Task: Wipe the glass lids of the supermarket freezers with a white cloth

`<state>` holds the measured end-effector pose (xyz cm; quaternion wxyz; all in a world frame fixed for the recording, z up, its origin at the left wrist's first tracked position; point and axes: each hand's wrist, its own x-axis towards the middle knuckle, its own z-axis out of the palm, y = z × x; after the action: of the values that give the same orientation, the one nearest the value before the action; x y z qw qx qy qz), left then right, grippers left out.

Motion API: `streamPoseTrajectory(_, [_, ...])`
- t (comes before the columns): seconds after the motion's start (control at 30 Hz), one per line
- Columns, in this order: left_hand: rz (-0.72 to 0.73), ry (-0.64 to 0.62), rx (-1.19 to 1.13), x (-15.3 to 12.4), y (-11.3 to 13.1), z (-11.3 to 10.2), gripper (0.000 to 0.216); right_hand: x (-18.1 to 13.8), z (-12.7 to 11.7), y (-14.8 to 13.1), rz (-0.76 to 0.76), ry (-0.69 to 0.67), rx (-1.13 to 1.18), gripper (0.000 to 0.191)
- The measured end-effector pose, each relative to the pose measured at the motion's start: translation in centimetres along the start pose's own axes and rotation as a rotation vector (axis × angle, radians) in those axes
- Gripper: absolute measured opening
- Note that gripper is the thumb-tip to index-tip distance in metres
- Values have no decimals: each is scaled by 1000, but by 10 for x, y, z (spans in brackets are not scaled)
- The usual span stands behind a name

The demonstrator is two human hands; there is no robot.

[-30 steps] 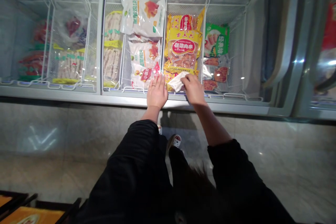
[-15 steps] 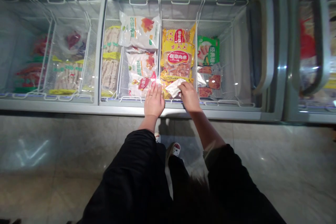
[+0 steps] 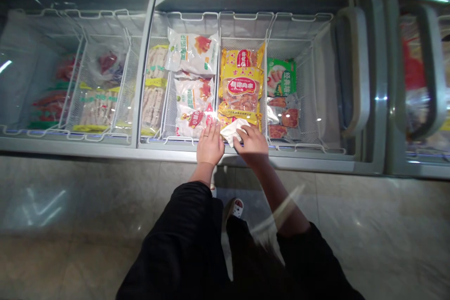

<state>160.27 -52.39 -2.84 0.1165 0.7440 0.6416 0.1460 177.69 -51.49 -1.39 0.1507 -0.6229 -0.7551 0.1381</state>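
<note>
My left hand (image 3: pixel 210 146) lies flat on the glass at the freezer's near edge, fingers stretched forward and a ring on one of them. Close beside it, my right hand (image 3: pixel 251 143) bends its fingers over a crumpled white cloth (image 3: pixel 233 130) and presses it on the glass lid (image 3: pixel 302 37). Under the glass, yellow bags of frozen meat (image 3: pixel 242 93) fill the basket below the cloth. White printed bags (image 3: pixel 193 51) lie in the basket to their left. Part of the cloth is hidden beneath my right fingers.
A green package (image 3: pixel 281 77) and clear meat packs (image 3: pixel 283 117) lie in the right basket. The lid has a curved grey handle (image 3: pixel 360 70). Another freezer (image 3: pixel 422 154) stands at the right. My shoes (image 3: pixel 237 207) are on the tiled floor (image 3: pixel 87 215).
My right hand has spread its fingers over the cloth and shifted it slightly nearer my left hand. My left hand stays on the glass. The camera view has tilted up a little.
</note>
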Motion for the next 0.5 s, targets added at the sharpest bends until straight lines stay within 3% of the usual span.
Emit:
streamPoseTrajectory(0.13, [5, 11, 10, -1, -1, 1, 54, -5, -8, 19, 27, -18, 0, 31])
streamPoseTrajectory(0.3, [10, 21, 12, -1, -1, 1, 55, 17, -5, 20, 155, 96, 44, 35])
streamPoseTrajectory(0.37, [12, 20, 14, 0, -1, 1, 54, 28, 0, 10, 91, 85, 66, 38])
streamPoseTrajectory(0.5, [8, 10, 13, 0, -1, 0, 57, 16, 7, 6, -151, -97, 150, 40])
